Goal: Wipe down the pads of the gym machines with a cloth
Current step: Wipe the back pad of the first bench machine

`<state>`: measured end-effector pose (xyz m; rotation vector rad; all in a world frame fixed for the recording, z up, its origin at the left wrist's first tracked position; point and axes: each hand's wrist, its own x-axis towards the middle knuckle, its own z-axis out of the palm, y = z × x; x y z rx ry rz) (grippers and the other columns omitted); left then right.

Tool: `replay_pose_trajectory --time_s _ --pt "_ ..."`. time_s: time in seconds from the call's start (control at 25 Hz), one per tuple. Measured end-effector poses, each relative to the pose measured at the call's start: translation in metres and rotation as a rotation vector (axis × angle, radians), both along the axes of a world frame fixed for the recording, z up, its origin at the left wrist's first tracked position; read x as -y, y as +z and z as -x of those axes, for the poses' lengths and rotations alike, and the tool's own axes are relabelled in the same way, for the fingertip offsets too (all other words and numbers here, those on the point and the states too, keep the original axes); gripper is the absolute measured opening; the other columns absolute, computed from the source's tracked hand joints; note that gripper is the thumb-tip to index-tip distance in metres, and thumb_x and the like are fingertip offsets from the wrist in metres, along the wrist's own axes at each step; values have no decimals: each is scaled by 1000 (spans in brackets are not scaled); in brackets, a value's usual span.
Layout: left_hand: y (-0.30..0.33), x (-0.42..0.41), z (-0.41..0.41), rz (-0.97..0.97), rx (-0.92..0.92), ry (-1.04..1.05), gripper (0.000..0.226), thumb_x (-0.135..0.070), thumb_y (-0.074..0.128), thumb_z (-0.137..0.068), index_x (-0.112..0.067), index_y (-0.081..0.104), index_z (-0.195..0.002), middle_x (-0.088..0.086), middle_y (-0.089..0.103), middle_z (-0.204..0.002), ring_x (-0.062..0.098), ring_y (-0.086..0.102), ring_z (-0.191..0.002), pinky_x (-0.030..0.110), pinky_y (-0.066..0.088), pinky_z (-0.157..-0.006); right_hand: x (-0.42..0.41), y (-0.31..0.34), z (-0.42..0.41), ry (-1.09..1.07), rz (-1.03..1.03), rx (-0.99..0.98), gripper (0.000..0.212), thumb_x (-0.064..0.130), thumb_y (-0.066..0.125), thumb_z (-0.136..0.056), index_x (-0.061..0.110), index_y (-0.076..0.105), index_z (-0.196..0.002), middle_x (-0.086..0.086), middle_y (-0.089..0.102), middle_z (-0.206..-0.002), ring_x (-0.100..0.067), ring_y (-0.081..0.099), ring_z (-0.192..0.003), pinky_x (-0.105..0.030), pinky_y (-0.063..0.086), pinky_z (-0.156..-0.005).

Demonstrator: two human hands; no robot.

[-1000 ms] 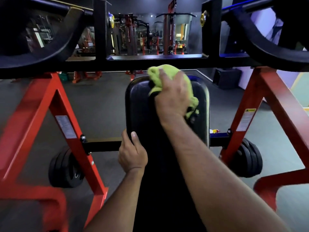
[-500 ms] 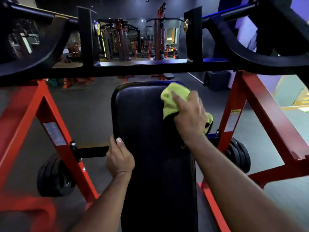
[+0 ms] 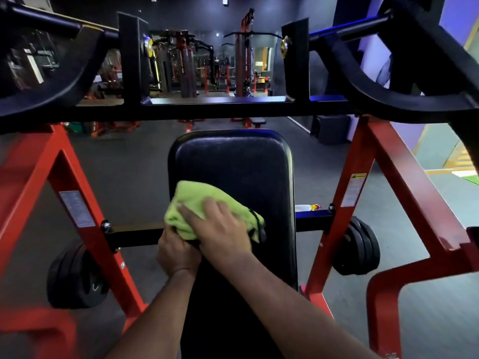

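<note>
A long black bench pad [image 3: 233,161] runs away from me down the middle of a red-framed machine. A lime-green cloth [image 3: 193,203] lies bunched on the pad's left half. My right hand [image 3: 220,229] presses flat on the cloth and holds it against the pad. My left hand [image 3: 175,252] grips the pad's left edge just below the cloth, partly covered by the right hand.
Red frame legs [image 3: 388,177] slope down on both sides of the pad. A black crossbar [image 3: 233,111] and curved arms pass overhead at the far end. Black weight plates [image 3: 359,244] sit low on each side. More machines stand in the dark background.
My right hand slid the cloth from the pad's upper right down and across to its left side, meeting my left hand. The camera tilted so more of the pad's top shows.
</note>
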<state>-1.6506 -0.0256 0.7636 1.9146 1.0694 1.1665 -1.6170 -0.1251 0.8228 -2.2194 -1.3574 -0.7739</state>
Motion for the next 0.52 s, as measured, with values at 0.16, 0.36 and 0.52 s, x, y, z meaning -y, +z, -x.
replay_pose_trajectory --time_s 0.16,0.36,0.52 --pt "-3 3 -3 -55 71 5 68 -53 12 -92 -9 49 -128 27 67 -105 49 61 -94 51 48 -75 60 8 -55 -395 -301 -128 78 1 66 -66 43 58 -131 -5 46 -95 -27 55 -81 -32 42 -49" --pt "-3 5 -6 -50 31 27 63 -50 12 -93 -8 47 -126 25 67 -107 49 61 -94 49 47 -74 26 108 -108 -532 -475 -297 56 10 54 -89 43 55 -133 -4 41 -104 -30 55 -94 -39 42 -75" --pt "3 10 -2 -39 31 25 59 -44 18 -94 -7 48 -130 29 65 -111 51 60 -96 50 47 -75 -32 110 -66 -285 -305 -86 53 10 56 -87 39 59 -131 -9 49 -110 -30 56 -93 -40 48 -70"
